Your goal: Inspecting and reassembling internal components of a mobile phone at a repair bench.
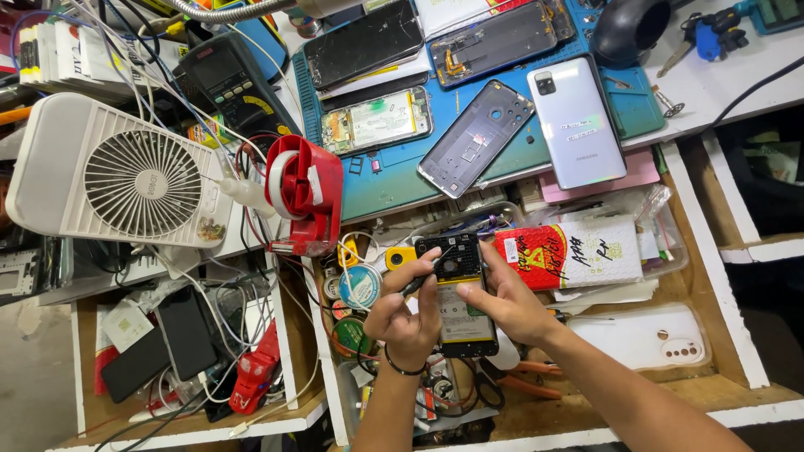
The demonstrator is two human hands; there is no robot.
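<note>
Hands (456, 305) gripping opened phone (459, 301) over cluttered drawer (720, 335)

Both hands met over an open drawer (720, 335) at the frame's six o'clock. The right hand (509, 303) gripped an opened phone (459, 303), its back removed, while the left hand (406, 316) pressed a thin dark tool (425, 274) to its upper part. At ten o'clock sat a white fan (117, 176); toward twelve, a blue mat (394, 180) carried dismantled phones (477, 138).
</note>
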